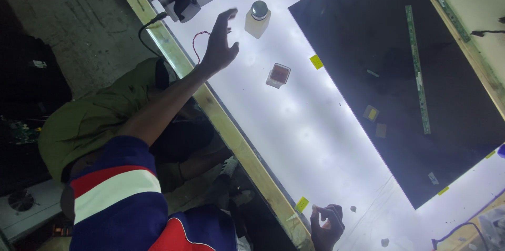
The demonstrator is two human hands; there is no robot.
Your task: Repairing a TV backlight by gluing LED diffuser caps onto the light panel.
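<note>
L hand (221, 40) spread open, empty, near small bottle (258, 18); could tip it. R hand (327, 224) curled, pinch contents unclear.

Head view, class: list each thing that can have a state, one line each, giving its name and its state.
left hand: open, fingers spread, raised above the lit table, holding nothing
right hand: fingers curled, fingertips pinched; anything held is too small to tell
lit table: glowing white
small bottle: upright, cap on
dark panel: lying flat on the table
green strip: lying flat along the panel
small red-topped box: resting on the table, untouched
</note>
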